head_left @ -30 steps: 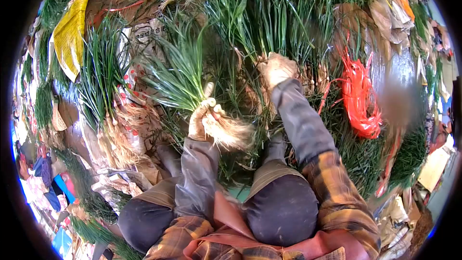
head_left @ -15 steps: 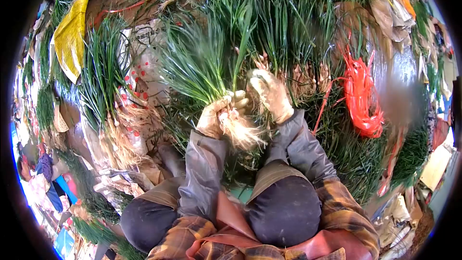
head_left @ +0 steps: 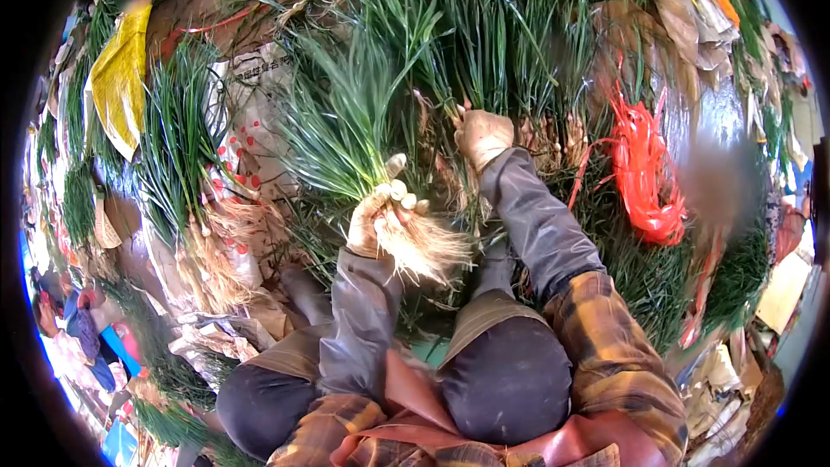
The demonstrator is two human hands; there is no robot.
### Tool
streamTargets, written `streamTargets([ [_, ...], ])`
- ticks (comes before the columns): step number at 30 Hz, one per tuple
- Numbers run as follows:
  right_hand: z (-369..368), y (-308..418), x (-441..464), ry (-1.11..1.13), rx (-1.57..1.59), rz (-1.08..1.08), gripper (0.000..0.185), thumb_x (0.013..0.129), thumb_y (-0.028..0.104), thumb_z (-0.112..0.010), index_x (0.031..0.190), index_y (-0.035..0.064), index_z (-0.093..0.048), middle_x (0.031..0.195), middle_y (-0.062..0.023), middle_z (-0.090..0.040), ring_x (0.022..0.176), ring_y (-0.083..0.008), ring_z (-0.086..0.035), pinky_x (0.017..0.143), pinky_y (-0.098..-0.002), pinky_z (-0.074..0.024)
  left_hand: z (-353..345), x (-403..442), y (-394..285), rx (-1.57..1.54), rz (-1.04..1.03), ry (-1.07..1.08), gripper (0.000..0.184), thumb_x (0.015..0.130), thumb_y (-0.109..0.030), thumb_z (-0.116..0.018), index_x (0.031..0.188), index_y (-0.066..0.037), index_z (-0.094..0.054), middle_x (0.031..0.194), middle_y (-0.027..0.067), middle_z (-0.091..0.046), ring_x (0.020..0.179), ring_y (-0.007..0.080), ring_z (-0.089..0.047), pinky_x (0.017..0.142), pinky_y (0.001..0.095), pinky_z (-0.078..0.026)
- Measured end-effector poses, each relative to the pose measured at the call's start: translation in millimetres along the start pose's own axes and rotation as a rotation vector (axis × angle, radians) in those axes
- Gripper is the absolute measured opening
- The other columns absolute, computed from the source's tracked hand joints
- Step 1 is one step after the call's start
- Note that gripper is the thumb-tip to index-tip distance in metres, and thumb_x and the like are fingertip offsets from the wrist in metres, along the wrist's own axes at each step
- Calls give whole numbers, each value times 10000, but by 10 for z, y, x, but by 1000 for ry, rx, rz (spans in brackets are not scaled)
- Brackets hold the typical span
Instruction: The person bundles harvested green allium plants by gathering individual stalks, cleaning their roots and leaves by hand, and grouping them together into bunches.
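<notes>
The person's left hand [head_left: 365,227] is closed around a bunch of green onions [head_left: 346,138] in front of the knees, pale roots [head_left: 432,246] pointing right. The right hand [head_left: 484,137] touches the base of the onion row [head_left: 510,43] ahead, though its hidden fingertips leave any grip uncertain. Red string [head_left: 644,182] lies farther right.

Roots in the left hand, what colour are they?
The roots are pale tan, clearest in the head view.
</notes>
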State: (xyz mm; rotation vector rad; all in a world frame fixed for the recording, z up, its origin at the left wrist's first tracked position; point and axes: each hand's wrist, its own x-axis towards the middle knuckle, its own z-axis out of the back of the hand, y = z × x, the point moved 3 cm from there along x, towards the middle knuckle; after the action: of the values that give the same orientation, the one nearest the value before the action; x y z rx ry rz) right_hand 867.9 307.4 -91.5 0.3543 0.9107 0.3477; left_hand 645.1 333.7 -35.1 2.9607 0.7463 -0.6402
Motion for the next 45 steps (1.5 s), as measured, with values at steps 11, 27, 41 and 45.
streamTargets([
  [11,-100,185,-1314,15,-163,931,106,840,141,-565,873,84,-648,698,-49,-603,635,-200,-599,621,-313,-514,87,88,-41,211,74,-201,270,838,-138,-574,1071,-7,-537,964,128,-619,752,233,-640,696,343,-550],
  [27,-438,629,-879,631,719,426,133,892,161,-577,927,42,-627,769,-28,-596,674,-77,-542,583,-213,-450,62,-74,-55,-271,3,188,220,885,-183,-509,1042,-30,-524,1068,139,-510,737,166,-501,656,326,-408],
  [41,-491,-181,-425,373,584,59,170,922,203,-509,984,73,-598,769,-17,-600,528,-77,-534,428,-194,-431,36,-100,50,44,97,-12,558,888,-178,-517,1363,13,-296,870,41,-511,825,176,-501,763,346,-427],
  [45,-261,118,-605,486,792,195,230,898,191,-522,985,-1,-614,811,-67,-625,524,-85,-517,469,-193,-409,115,-189,-223,267,98,-115,387,855,-181,-564,1166,33,-477,831,127,-614,789,248,-618,703,337,-509],
])
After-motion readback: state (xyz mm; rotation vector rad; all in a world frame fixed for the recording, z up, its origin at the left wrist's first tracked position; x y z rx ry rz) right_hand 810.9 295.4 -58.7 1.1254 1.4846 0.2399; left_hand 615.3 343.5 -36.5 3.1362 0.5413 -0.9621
